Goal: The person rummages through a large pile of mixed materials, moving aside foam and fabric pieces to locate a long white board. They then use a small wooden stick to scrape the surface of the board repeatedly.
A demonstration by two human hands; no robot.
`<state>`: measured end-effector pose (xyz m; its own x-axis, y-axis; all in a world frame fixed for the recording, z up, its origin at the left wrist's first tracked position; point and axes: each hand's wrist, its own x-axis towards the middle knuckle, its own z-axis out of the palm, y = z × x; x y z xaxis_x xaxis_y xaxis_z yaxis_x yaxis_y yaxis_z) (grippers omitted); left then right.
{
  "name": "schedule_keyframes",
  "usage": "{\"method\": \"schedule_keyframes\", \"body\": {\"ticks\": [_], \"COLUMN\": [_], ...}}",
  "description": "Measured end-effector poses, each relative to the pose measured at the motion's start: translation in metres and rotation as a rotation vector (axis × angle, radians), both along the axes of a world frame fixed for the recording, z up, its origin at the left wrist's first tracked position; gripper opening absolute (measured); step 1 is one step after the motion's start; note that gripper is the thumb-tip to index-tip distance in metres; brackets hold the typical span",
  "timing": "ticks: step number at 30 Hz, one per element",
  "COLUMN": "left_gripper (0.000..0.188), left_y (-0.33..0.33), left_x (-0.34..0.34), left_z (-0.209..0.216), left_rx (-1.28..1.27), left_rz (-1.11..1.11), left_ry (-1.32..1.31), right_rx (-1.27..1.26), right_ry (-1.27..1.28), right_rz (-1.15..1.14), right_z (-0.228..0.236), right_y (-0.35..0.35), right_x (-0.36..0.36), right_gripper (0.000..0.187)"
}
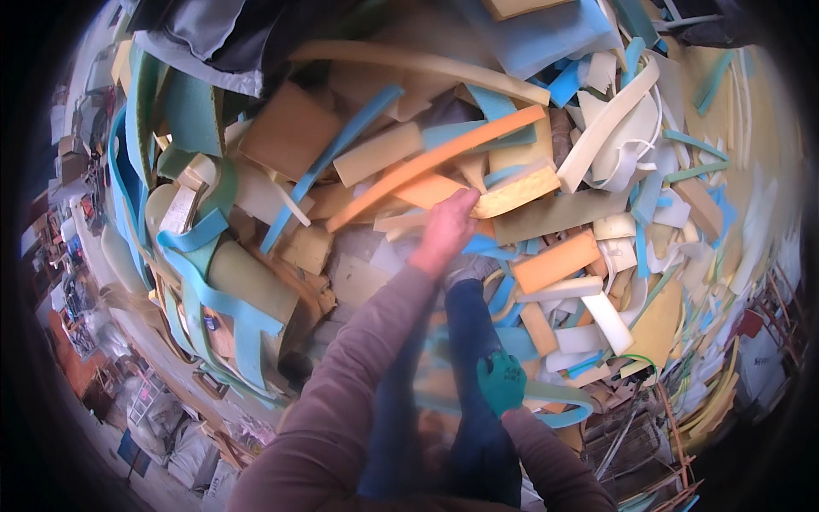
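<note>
My left hand (448,229), bare, reaches forward into a pile of foam offcuts. Its fingers are closed on the near-left end of a yellow foam block (519,191) with a rough upper side. Just beyond it lies a long, curved orange foam strip (435,162). My right hand (502,382) wears a green glove and rests against my right leg (471,320), close to the knee; its fingers are mostly hidden, and no object shows in it. Between the hands, toward the right, sits a thick orange foam block (557,261).
Foam strips and blocks heap all round my legs. Curled blue foam sheets (205,282) stand at the left, near a brown foam block (290,132). Dark plastic sheeting (213,43) hangs over the far left. Thin sticks (674,427) poke out at the lower right.
</note>
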<state>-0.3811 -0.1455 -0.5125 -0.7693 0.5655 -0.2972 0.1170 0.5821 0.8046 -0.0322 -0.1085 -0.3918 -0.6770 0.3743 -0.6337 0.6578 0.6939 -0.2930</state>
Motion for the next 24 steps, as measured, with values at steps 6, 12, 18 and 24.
{"method": "schedule_keyframes", "body": {"ticks": [6, 12, 18, 24], "left_gripper": [0.042, 0.061, 0.072, 0.073], "left_y": [0.006, -0.006, -0.015, -0.013], "left_x": [0.035, 0.060, 0.080, 0.089], "left_z": [-0.005, 0.005, 0.008, -0.004], "left_rx": [0.036, 0.109, -0.008, 0.009], "left_rz": [-0.049, -0.075, -0.189, -0.172], "left_ry": [0.123, 0.070, 0.096, 0.063], "right_rx": [-0.026, -0.012, 0.370, 0.067], "right_ry": [-0.048, 0.002, 0.169, -0.039], "right_rz": [-0.013, 0.033, 0.349, -0.004], "right_z": [0.002, -0.007, -0.021, 0.000], "right_y": [0.003, 0.001, -0.013, -0.004], "right_x": [-0.008, 0.002, 0.023, -0.009], "right_gripper": [0.028, 0.025, 0.027, 0.025]}}
